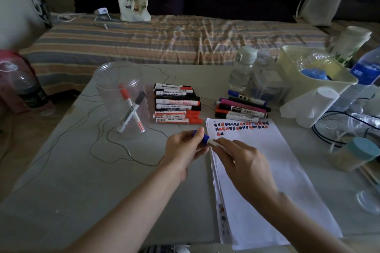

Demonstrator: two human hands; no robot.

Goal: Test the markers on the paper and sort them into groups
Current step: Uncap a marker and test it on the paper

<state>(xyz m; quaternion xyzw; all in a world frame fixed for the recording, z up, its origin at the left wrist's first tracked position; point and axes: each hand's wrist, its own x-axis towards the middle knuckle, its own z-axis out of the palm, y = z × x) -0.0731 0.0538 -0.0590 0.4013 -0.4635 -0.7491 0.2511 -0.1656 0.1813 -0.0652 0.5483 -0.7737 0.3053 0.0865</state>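
A blue-capped white marker (206, 138) is held between both hands just left of the paper's top corner. My left hand (185, 148) pinches its blue cap. My right hand (244, 162) grips the white barrel. The stack of white paper (267, 181) carries rows of red and blue test marks along its top edge. A neat row of black and red markers (176, 107) lies behind my hands. A looser pile of mixed markers (242, 109) lies to its right. A clear plastic cup (123, 96) at the left holds a red and a black marker.
A pale bin (316, 80) with bags, water bottles (240, 72), a white roll (320, 104) and cables crowd the table's right side. A teal-lidded jar (357, 156) stands right of the paper. A dark bottle (26, 88) stands at far left. A striped bed with a tote bag (133, 4) lies behind.
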